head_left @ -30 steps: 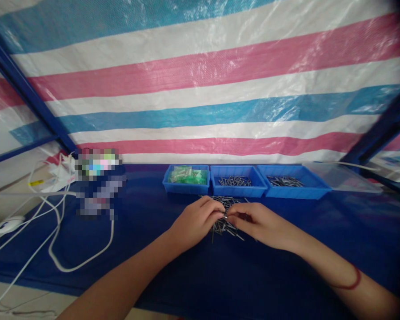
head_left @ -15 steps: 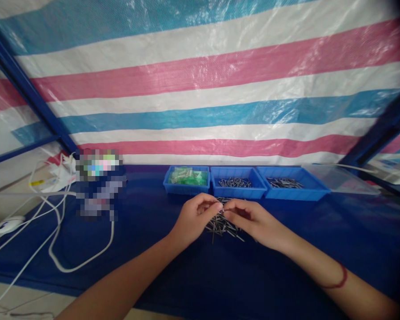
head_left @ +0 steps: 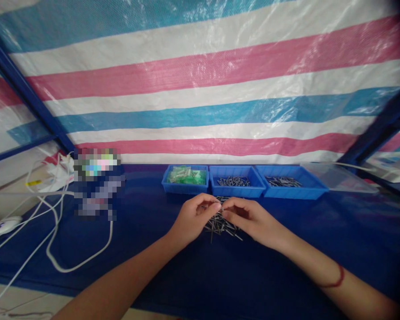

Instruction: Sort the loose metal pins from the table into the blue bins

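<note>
My left hand (head_left: 196, 218) and my right hand (head_left: 253, 221) meet fingertip to fingertip over a loose pile of thin metal pins (head_left: 224, 228) on the blue tabletop. Thumb and fingers are pinched on both sides. A small shiny metal pin (head_left: 222, 209) shows between the fingertips, mostly hidden by them. The pins are dark and silvery, like nails or rivets; their exact kind is too small to tell. Part of the pile lies behind the hands.
Behind the hands stand three blue bins: one with green-and-clear packets (head_left: 186, 175), a middle bin (head_left: 236, 193) and a right bin (head_left: 315, 189) with metal pins. A clear plastic sheet (head_left: 340, 178) lies at right. White cables (head_left: 83, 268) cross the left side near a blurred patch.
Both hands keep their pinch over the pile, nearly unmoved. The whole view has shifted very slightly.
</note>
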Motion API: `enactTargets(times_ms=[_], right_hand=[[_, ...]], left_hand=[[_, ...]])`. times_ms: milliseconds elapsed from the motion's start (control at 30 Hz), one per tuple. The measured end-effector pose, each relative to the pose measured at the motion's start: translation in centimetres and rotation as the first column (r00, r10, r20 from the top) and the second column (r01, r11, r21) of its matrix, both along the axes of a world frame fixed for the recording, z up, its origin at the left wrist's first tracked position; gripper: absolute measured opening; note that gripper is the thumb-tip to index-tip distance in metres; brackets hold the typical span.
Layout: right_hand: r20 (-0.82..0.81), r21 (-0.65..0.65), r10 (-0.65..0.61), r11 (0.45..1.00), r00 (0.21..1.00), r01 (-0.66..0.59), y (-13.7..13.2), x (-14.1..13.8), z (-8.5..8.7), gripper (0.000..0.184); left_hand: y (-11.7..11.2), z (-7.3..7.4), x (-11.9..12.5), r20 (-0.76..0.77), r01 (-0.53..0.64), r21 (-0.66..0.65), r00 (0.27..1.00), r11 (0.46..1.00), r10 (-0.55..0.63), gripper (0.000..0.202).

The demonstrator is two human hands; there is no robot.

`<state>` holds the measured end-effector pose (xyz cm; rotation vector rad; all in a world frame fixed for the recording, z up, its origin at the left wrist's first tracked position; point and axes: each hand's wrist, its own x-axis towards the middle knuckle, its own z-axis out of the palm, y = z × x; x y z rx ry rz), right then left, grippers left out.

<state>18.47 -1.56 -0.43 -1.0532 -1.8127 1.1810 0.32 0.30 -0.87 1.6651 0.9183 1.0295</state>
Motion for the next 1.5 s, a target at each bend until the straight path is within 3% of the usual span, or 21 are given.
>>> enactTargets(times_ms=[267,400,500,600,700,767,833,967,1067,1167,1267,1367,1500], right_hand=[[-0.051,-0.003,-0.080,0.997,0.995,0.080,0.0,0.0,-0.3,0.023],[-0.024,0.095,-0.182,0.978,0.983,0.183,-0.2,-0.2,-0.2,0.023],[0.047,0.215,-0.268,0.943,0.962,0.253,0.1,0.4,0.4,0.025],[0.051,0.348,-0.475,0.833,0.878,0.430,1.0,2.8,1.3,0.024],[0.106,0.446,-0.728,0.644,0.678,0.622,2.5,6.6,2.0,0.024],[0.270,0.549,-0.822,0.560,0.502,0.621,3.6,9.1,2.0,0.027],[0.337,0.594,-0.836,0.546,0.433,0.591,4.4,10.8,1.7,0.027],[0.369,0.658,-0.832,0.549,0.414,0.515,4.6,10.9,1.2,0.029],[0.354,0.680,-0.769,0.602,0.532,0.419,3.7,8.9,1.6,0.026],[0.392,0.657,-0.604,0.712,0.694,0.248,2.6,6.4,1.8,0.023],[0.468,0.597,-0.382,0.802,0.797,0.034,1.6,4.2,1.6,0.020],[0.501,0.543,-0.216,0.832,0.838,-0.109,0.8,2.5,1.1,0.018],[0.479,0.493,-0.086,0.849,0.874,-0.187,0.2,1.1,0.5,0.019]], left_hand=[[0.1,0.5,-0.3,-0.077,0.013,0.052,0.997,0.999,-0.009,0.015],[0.4,0.2,-0.4,-0.169,0.042,0.103,0.985,0.994,-0.024,0.018],[0.2,0.5,-0.7,-0.354,0.076,0.203,0.935,0.976,0.001,0.020],[-0.2,1.5,-1.2,-0.619,0.187,0.317,0.784,0.930,0.053,0.027],[-0.7,2.5,-1.6,-0.789,0.320,0.345,0.608,0.882,0.087,0.040],[-0.9,2.7,-1.7,-0.846,0.367,0.340,0.521,0.866,0.111,0.049],[-1.0,2.6,-1.7,-0.875,0.404,0.330,0.469,0.853,0.117,0.049],[-1.0,2.2,-1.7,-0.885,0.460,0.321,0.457,0.828,0.089,0.030],[-1.0,2.2,-1.8,-0.878,0.492,0.320,0.475,0.810,0.059,0.022],[-0.9,2.3,-1.8,-0.869,0.512,0.310,0.495,0.801,0.020,0.018],[-0.7,2.2,-1.7,-0.860,0.531,0.285,0.509,0.798,-0.032,0.017],[-0.5,1.8,-1.6,-0.834,0.526,0.307,0.550,0.793,-0.041,0.018],[-0.5,1.3,-1.5,-0.807,0.503,0.356,0.590,0.788,-0.012,0.020]])
